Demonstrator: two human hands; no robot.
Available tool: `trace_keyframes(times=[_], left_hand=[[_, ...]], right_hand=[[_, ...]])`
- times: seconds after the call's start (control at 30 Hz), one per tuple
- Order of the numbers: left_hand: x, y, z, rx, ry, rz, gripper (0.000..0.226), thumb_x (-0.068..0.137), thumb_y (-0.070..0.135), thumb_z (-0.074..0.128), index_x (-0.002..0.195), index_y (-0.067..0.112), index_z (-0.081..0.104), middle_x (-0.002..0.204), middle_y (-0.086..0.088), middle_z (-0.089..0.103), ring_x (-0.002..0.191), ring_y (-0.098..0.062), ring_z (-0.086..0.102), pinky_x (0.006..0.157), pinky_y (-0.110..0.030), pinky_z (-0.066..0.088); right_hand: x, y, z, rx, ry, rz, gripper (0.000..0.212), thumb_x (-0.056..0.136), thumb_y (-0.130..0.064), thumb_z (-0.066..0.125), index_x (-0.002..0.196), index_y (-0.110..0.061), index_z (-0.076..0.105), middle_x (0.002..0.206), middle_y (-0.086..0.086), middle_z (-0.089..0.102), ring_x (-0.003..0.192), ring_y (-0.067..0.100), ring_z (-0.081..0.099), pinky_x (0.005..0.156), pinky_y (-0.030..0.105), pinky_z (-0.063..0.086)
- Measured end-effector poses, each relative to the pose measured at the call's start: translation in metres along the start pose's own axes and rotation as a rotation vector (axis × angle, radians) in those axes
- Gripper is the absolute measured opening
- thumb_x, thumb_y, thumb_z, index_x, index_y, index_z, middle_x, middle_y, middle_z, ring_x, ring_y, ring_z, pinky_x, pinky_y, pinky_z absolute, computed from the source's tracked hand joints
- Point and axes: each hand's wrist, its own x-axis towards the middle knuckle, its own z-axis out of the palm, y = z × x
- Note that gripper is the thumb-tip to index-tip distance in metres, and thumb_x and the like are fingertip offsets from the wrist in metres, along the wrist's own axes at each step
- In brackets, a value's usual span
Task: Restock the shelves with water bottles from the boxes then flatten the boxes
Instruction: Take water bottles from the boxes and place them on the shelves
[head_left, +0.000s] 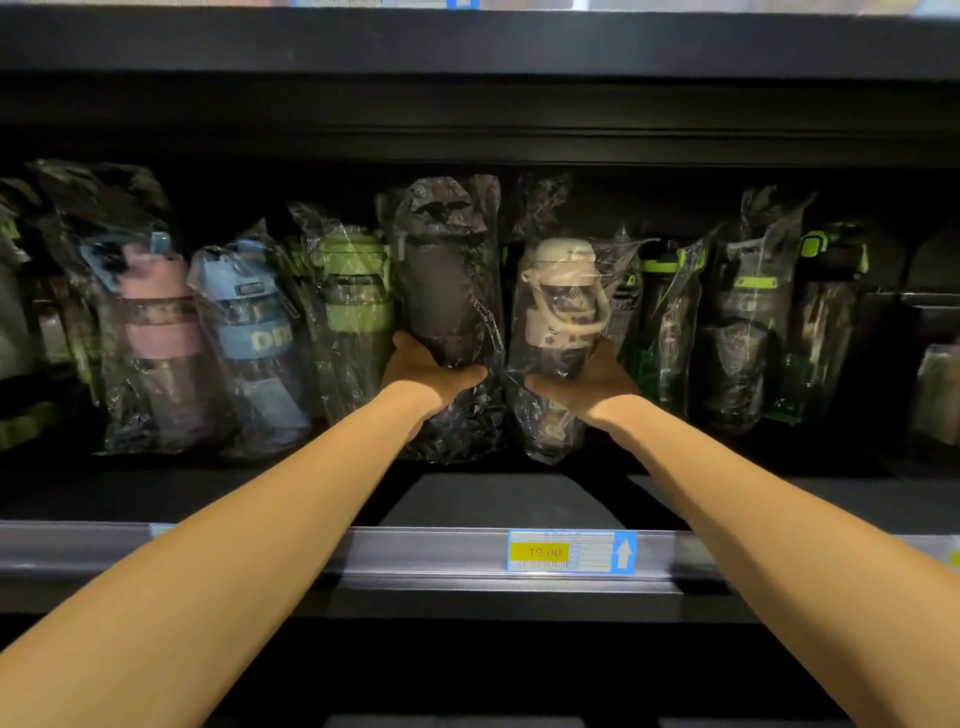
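Both hands are up on the shelf (493, 499), arms stretched forward over its front rail. I see my left hand (431, 371) wrapped round the lower body of the dark bottle (447, 291), thumb on its left flank and fingers curled under and across its front, gripping through the clear plastic bag. My right hand (584, 382) cups the cream bottle (561, 301) the same way from the right, fingers closed round its lower part; this bottle has a pale lid and a looped carry strap, and it too is bagged.

I read the two held bottles as upright, just beside each other in the middle of the row, their bags touching or nearly so. Whether their bases rest on the shelf I cannot tell, as crumpled plastic hides them.

To the left stand a green bottle (356, 306), a blue bottle (254, 322) and a pink bottle (161, 312), all bagged, the blue and pink ones leaning a little. To the right are lime-trimmed bottles (743, 312) in bags.

On the rail below the cream bottle sits a price tag (571, 552), blue-edged with a yellow patch and a white arrow pointing up. An upper shelf (467, 41) crosses the top of my view.
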Motion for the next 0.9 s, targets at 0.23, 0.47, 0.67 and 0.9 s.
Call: trace_keyframes(times=[0.23, 0.47, 0.67, 0.9], left_hand=[[-0.034, -0.008, -0.028, 0.247, -0.273, -0.012, 0.101, 0.087, 0.057, 0.074, 0.159, 0.002, 0.028, 0.162, -0.014, 0.035, 0.143, -0.033, 0.041, 0.109, -0.04, 0.041], [-0.107, -0.026, -0.1, 0.694, -0.198, 0.4, 0.07, 0.097, 0.056, 0.058, 0.152, 0.017, 0.041, 0.145, -0.006, 0.055, 0.125, -0.031, 0.056, 0.091, -0.042, 0.05], [-0.191, -0.086, -0.163, 0.728, -0.066, 0.627, 0.055, 0.096, 0.053, 0.06, 0.137, 0.017, 0.054, 0.133, -0.006, 0.06, 0.121, -0.036, 0.054, 0.08, -0.045, 0.046], [-0.279, -0.173, -0.202, 0.675, -0.027, 0.676, 0.05, 0.086, 0.041, 0.069, 0.121, 0.006, 0.063, 0.115, -0.015, 0.068, 0.102, -0.044, 0.06, 0.081, -0.051, 0.051]], right_hand=[[-0.061, -0.017, -0.015, -0.539, -0.074, 0.067, 0.067, 0.101, -0.056, 0.049, 0.144, -0.005, 0.054, 0.15, 0.018, 0.053, 0.134, 0.039, 0.052, 0.105, 0.042, 0.044], [-0.173, -0.04, -0.015, -0.752, 0.128, 0.024, 0.078, 0.096, -0.069, 0.048, 0.149, -0.012, 0.039, 0.148, 0.015, 0.043, 0.133, 0.04, 0.042, 0.1, 0.051, 0.043], [-0.299, -0.034, 0.021, -0.849, 0.3, 0.037, 0.075, 0.098, -0.058, 0.052, 0.152, -0.009, 0.036, 0.149, 0.016, 0.044, 0.13, 0.042, 0.044, 0.101, 0.051, 0.042], [-0.42, -0.01, 0.07, -0.984, 0.175, 0.031, 0.079, 0.097, -0.064, 0.043, 0.156, -0.012, 0.033, 0.156, 0.01, 0.04, 0.134, 0.036, 0.043, 0.105, 0.047, 0.04]])
